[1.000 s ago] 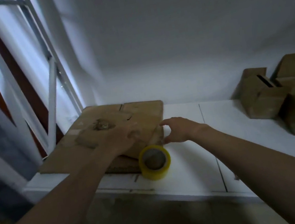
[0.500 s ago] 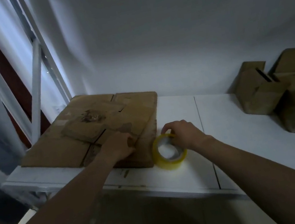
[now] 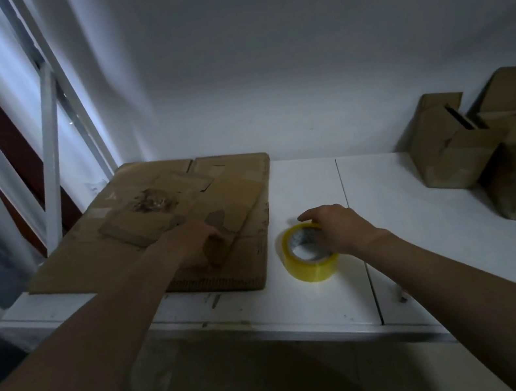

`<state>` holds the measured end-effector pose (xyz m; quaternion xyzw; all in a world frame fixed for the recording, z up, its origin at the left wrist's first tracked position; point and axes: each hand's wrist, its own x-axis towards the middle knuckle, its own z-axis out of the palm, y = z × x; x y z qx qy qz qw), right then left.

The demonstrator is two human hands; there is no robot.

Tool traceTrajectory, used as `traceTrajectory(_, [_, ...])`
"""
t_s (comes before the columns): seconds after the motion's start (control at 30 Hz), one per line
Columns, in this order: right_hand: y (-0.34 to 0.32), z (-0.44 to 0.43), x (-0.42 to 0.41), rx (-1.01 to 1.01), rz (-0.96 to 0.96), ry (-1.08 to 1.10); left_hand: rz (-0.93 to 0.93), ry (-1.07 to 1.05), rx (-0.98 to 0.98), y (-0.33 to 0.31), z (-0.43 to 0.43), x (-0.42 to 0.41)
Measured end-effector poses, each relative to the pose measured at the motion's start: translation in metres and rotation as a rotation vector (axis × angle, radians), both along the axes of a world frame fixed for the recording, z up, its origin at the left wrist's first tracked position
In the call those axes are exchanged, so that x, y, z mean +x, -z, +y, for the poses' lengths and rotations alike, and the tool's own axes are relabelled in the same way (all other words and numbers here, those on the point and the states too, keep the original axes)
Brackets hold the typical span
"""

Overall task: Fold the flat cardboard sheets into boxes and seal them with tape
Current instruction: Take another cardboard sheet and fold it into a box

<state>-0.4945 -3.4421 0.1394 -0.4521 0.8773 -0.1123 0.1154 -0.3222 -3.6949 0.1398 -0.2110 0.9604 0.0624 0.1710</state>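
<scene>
A stack of flat brown cardboard sheets [image 3: 158,223] lies at the left end of the white table [image 3: 429,234]. My left hand [image 3: 199,243] rests on the stack's near right part, fingers curled at the edge of a top sheet. A roll of yellow tape [image 3: 308,255] lies flat on the table just right of the stack. My right hand [image 3: 334,226] sits on the roll's far right rim with the fingers closed over it.
Several folded cardboard boxes [image 3: 497,153] are piled at the table's far right against the white wall. A white metal frame [image 3: 52,152] stands left of the stack. The table's front edge [image 3: 273,327] runs close to my body.
My right hand came back from the stack's edge onto the tape roll, and the roll slid right, away from the stack. My left hand stayed on the cardboard.
</scene>
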Motion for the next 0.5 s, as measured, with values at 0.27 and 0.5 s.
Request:
traceTrajectory(0.27, [0.002, -0.013, 0.006, -0.071, -0.052, 0.035, 0.166, 0.077, 0.058, -0.003, -0.011, 0.004])
traceTrajectory(0.5, [-0.006, -0.025, 0.01, -0.153, -0.038, 0.051, 0.323, 0.168, 0.035, 0.019, -0.029, 0.0])
